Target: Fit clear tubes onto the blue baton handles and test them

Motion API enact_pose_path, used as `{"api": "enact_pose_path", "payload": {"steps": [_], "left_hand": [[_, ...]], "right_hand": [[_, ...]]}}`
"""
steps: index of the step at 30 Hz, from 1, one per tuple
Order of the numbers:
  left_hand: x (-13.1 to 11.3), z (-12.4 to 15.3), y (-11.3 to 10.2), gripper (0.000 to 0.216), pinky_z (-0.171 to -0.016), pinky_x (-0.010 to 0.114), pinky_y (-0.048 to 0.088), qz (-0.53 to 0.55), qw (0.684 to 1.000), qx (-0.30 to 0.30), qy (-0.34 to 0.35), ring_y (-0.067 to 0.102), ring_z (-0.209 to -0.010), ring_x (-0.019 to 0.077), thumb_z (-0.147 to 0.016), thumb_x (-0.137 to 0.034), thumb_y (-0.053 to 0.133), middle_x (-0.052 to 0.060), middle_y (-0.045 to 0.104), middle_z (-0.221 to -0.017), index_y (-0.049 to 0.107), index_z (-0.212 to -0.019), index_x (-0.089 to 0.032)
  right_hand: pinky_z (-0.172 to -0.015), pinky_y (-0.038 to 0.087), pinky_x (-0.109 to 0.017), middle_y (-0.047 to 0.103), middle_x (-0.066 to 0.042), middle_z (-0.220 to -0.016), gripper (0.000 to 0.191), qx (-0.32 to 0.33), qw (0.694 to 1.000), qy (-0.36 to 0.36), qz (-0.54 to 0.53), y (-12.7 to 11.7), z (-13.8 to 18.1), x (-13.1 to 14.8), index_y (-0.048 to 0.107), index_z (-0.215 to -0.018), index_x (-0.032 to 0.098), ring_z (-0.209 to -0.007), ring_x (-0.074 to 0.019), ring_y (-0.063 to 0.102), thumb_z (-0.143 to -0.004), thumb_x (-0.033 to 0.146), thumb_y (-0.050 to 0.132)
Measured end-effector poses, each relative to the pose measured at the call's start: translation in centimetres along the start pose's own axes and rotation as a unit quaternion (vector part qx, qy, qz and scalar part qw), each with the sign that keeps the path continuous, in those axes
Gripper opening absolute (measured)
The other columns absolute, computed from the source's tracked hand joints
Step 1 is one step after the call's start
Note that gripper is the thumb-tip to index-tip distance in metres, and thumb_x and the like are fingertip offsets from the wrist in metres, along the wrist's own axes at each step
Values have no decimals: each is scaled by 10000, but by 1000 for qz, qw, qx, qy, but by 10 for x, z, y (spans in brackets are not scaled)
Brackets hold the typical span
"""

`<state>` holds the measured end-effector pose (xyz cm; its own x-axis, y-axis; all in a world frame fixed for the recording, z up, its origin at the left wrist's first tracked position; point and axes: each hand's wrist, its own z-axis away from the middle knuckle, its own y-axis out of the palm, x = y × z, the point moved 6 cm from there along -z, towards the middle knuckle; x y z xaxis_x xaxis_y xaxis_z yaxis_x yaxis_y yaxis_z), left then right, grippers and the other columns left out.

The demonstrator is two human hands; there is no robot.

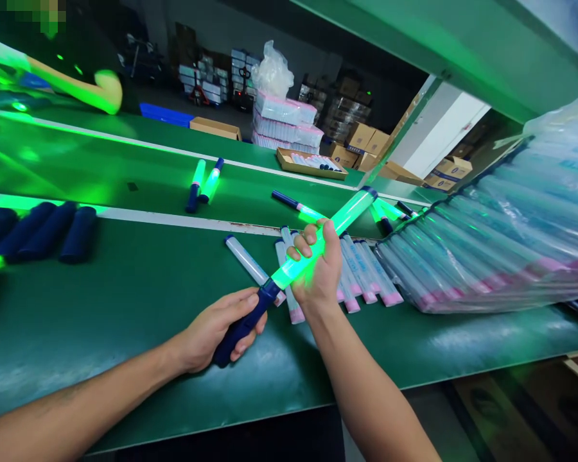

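Note:
Both hands hold one light stick (351,210), glowing bright green and tilted up to the right above the green bench. My left hand (216,327) is closed around its dark blue handle. Higher up, the fingers of my right hand (322,263) wrap the lit clear tube, which ends in a dark blue cap. Behind and below my right hand lie several unlit clear tubes (351,273) with pink ends and blue printing. One more clear tube (245,256) with a dark cap rests left of them, its lower end partly hidden by the stick.
Several dark blue handles (77,234) lie at the left. Lit sticks (212,179) rest on the belt (154,183) beyond a pale rail. Bagged clear tubes (510,231) are stacked at the right. Across the belt are a person's arm (77,80) and a cardboard tray (313,168).

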<state>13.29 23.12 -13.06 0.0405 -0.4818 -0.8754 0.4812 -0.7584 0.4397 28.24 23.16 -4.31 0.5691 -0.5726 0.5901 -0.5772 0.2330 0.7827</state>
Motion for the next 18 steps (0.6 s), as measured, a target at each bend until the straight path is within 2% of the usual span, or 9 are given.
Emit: {"api": "enact_pose_path", "payload": {"steps": [4, 7, 11, 14, 18], "left_hand": [[-2, 0, 2, 353, -371, 164, 368, -42, 999, -20, 29, 448, -444, 53, -958, -524, 570, 9, 586, -792, 581, -987, -172], [-4, 1, 4, 345, -388, 164, 375, -74, 996, -19, 50, 456, -459, 51, -974, -515, 550, 6, 582, -806, 576, -980, -171], [-5, 2, 6, 359, -393, 173, 369, -104, 993, -20, 57, 449, -461, 51, -987, -525, 519, 3, 574, -810, 556, -938, -171], [-3, 4, 6, 348, -403, 176, 356, -138, 988, -24, 69, 437, -465, 50, -1001, -522, 498, -5, 562, -808, 552, -977, -179], [-2, 7, 5, 330, -423, 185, 357, -180, 979, -25, 98, 453, -493, 60, -1014, -510, 483, 0, 567, -841, 550, -1084, -194]], "right_hand": [[-455, 363, -156, 405, 88, -712, 255, -25, 995, -52, 80, 3, 5, 6, 468, -890, 244, -498, -30, 380, -894, 418, 654], [-467, 373, -158, 408, 83, -724, 260, -45, 991, -80, 93, 3, 9, 8, 447, -874, 244, -511, -31, 395, -907, 414, 640], [-454, 370, -159, 407, 82, -720, 231, -33, 989, -103, 103, 5, 11, 8, 456, -886, 246, -500, -32, 393, -937, 422, 598], [-432, 348, -149, 403, 87, -709, 228, -35, 990, -92, 105, 5, 10, 6, 454, -891, 245, -483, -26, 374, -930, 407, 609], [-416, 336, -142, 397, 91, -710, 265, -46, 991, -42, 121, 6, 9, 0, 437, -883, 244, -476, -21, 364, -903, 419, 635]]}}
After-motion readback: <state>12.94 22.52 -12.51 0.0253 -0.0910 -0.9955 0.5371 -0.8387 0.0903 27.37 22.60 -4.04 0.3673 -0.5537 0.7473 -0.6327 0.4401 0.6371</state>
